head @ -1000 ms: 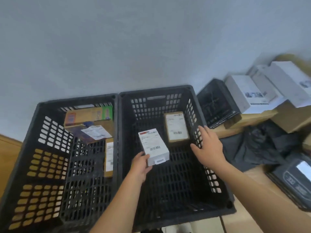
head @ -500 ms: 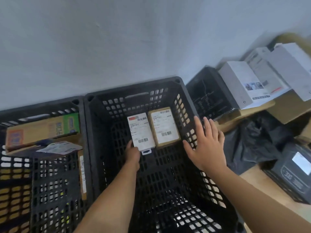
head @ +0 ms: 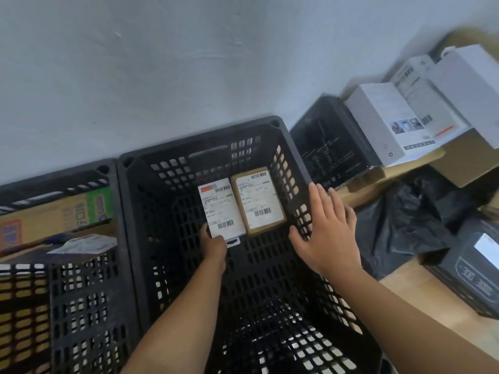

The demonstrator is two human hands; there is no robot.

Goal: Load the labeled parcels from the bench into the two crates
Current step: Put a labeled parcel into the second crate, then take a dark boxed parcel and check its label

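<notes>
Pale grey plastered wall behind; light wooden surface [head: 405, 290] at right.

Centre: small white rectangular parcel [head: 220, 209] with a printed barcode label. It lies flat, label up, at the far end of the floor of the right-hand black perforated plastic crate [head: 199, 141]. Its long side rests against a brown cardboard parcel [head: 258, 201] with a white label. The left grip [head: 214, 245] is closed on the white parcel's near end, fingers curled beneath it. The right grip [head: 328, 236] is open, fingers straight and spread, at the crate's right wall; contact cannot be told.

Step in hand, by judgement: setting down the white parcel, with placement all but complete. The next move calls for release of the near end, withdrawal clear of the crate walls, and a reach rightward to the goods on the surface.

Counts:
- **Crates:** two, side by side, rims touching.
- **Right-hand crate:** two parcels.
- **Left-hand black perforated crate [head: 54, 176]:** at least two, a printed cardboard carton with a green panel [head: 54, 214] and a brown parcel bearing a loose white label [head: 83, 244]. Others may be hidden.
- **At right:** one glossy black box [head: 329, 149]; three overlapping white boxes [head: 378, 122]; one plain brown carton [head: 464, 163]; one crumpled black plastic bag [head: 405, 220]; one dark labelled box [head: 475, 268] at the frame's edge.
</notes>
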